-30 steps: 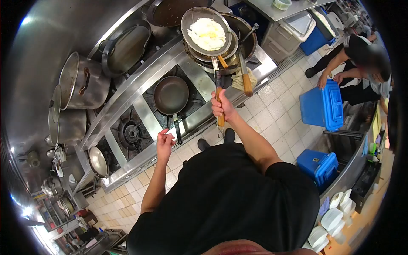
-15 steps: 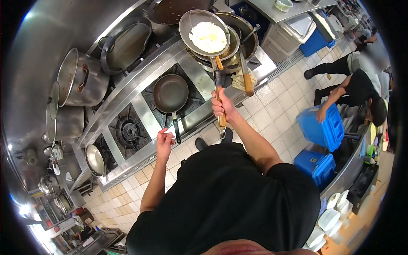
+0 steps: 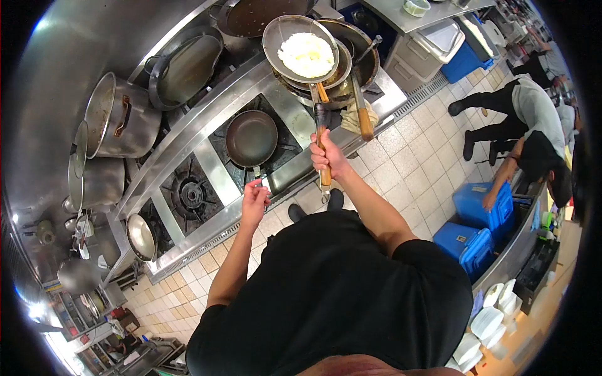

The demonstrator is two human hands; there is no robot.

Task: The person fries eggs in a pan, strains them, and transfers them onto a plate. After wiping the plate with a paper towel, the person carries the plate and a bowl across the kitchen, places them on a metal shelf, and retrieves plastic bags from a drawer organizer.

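Note:
My right hand (image 3: 329, 156) is wrapped round the wooden handle of a round strainer (image 3: 278, 30). White and pale yellow food (image 3: 306, 55) lies in the strainer, which is over a wok (image 3: 370, 66) at the back right of the stove. At the handle of a dark frying pan (image 3: 252, 138), my left hand (image 3: 254, 202) has its fingers curled and covers part of that handle. Whether the fingers grip it is hard to make out. The pan stands on a burner. Beside the strainer, another wooden-handled utensil (image 3: 365, 122) rests over the wok's edge, near a folded cloth (image 3: 351, 119).
Large pots (image 3: 135, 122) and a dark pan (image 3: 188, 72) line the back left. A steel pan (image 3: 142, 237) sits at the stove's left end. On the right, a co-worker (image 3: 539, 119) bends over blue bins (image 3: 480, 200). White dishes (image 3: 486, 323) are at the lower right.
My left hand has moved slightly right onto the frying pan's handle. My right hand still holds the strainer. The co-worker's blue bin has moved down and right, beside the other bin.

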